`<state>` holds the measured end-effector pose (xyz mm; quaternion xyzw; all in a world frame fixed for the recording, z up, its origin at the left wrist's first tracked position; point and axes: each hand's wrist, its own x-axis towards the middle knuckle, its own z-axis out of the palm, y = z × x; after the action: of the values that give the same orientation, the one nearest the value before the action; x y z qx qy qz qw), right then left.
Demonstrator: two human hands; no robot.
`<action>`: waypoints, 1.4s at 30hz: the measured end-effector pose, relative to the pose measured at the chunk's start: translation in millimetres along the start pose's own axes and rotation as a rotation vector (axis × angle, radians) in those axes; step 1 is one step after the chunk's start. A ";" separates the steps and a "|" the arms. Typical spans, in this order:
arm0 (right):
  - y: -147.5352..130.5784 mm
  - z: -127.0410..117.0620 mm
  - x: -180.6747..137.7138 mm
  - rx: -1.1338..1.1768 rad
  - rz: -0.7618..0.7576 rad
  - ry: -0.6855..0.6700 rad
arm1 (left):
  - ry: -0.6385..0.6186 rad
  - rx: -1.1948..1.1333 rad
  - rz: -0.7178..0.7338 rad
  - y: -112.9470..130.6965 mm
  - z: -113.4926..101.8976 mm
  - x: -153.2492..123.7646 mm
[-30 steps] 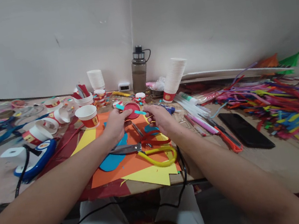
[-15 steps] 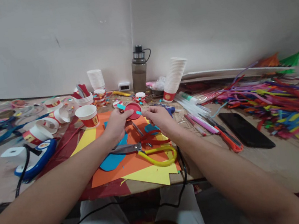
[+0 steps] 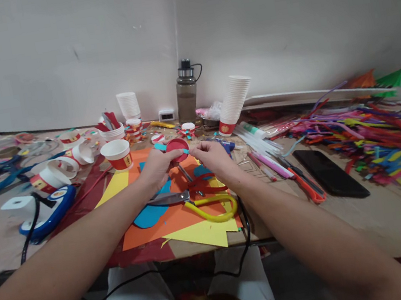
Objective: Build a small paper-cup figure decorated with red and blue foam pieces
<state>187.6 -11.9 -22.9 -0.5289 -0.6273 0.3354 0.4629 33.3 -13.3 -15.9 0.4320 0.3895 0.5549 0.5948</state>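
Note:
My left hand (image 3: pixel 158 168) is closed on the edge of a small round red disc (image 3: pixel 175 144), its thumb lying over the face. A short light-blue strip (image 3: pixel 160 147) sticks out at the disc's left side, and another bit of blue shows at its right edge. There my right hand (image 3: pixel 212 158) pinches with thumb and forefinger at the end of that blue strip. Below the hands, large scissors (image 3: pixel 172 198) with red and yellow handles lie across orange paper (image 3: pixel 134 238), blue paper (image 3: pixel 149 217) and yellow paper (image 3: pixel 203 237).
A paper cup (image 3: pixel 117 156) stands left of my hands, with a blue-and-white tool (image 3: pixel 51 211) nearer the edge. Behind are a water bottle (image 3: pixel 186 96) and a tall cup stack (image 3: pixel 234 101). Rightward lie a cutter (image 3: pixel 308 185), a phone (image 3: pixel 329 173) and colourful pipe cleaners (image 3: pixel 386 134).
The red disc has tilted and shifted slightly left in my left hand. The blue strip at its left has swung a little lower. My right hand stays almost in place.

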 end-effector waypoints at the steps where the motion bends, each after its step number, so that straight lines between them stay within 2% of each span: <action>1: -0.1 -0.2 -0.1 -0.007 -0.006 0.001 | -0.013 -0.013 0.015 0.5 0.7 0.1; 14: -3.4 -1.2 -1.8 -0.058 -0.067 -0.010 | 0.008 -0.021 0.011 1.7 1.3 0.1; 17: -7.5 -2.6 -1.0 0.012 -0.009 -0.007 | 0.054 -0.067 -0.054 0.6 0.3 3.5; 20: -11.1 -4.3 1.4 0.177 0.098 0.032 | 0.109 -0.158 -0.156 -0.5 -2.4 8.4; 24: -12.0 -4.5 3.4 0.254 0.162 0.059 | 0.120 -0.201 -0.214 -0.8 -5.9 12.9; 33: -5.2 -2.2 -1.2 -0.009 -0.004 -0.041 | 0.047 -0.177 -0.157 -2.6 -4.6 11.9; 38: -6.0 -2.4 -1.6 -0.022 -0.012 -0.059 | 0.016 -0.121 -0.136 -4.6 -6.0 11.5; 42: -9.0 -2.5 -1.3 0.012 -0.011 -0.070 | -0.071 -0.018 -0.056 -3.8 -8.3 10.1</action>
<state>186.8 -15.3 -14.1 -0.5106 -0.6440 0.3551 0.4455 27.6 -2.6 -22.0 0.4349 0.3751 0.5258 0.6275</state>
